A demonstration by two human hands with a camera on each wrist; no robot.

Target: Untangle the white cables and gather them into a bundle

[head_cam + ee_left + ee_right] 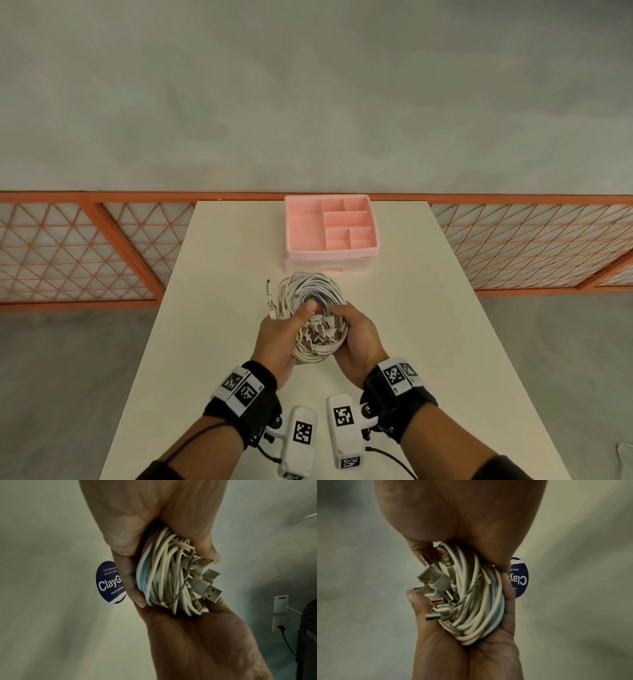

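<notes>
A coil of white cables (313,289) is held between both hands just above the cream table (428,342). My left hand (277,330) grips the coil's left side, thumb over the top. My right hand (358,329) grips its right side. A cluster of USB plugs (322,330) sits between the thumbs. Two plug ends (269,294) stick out at the left. In the left wrist view my left hand (137,520) curls round the cables (159,574), with plugs (211,591) jutting right. In the right wrist view my right hand (462,513) wraps the cables (479,608).
A pink divided organizer tray (301,222) sits on a pale drawer box at the table's far edge. An orange lattice fence (85,246) runs behind the table. A round blue sticker (108,582) and a wall socket (279,622) show beyond the hands.
</notes>
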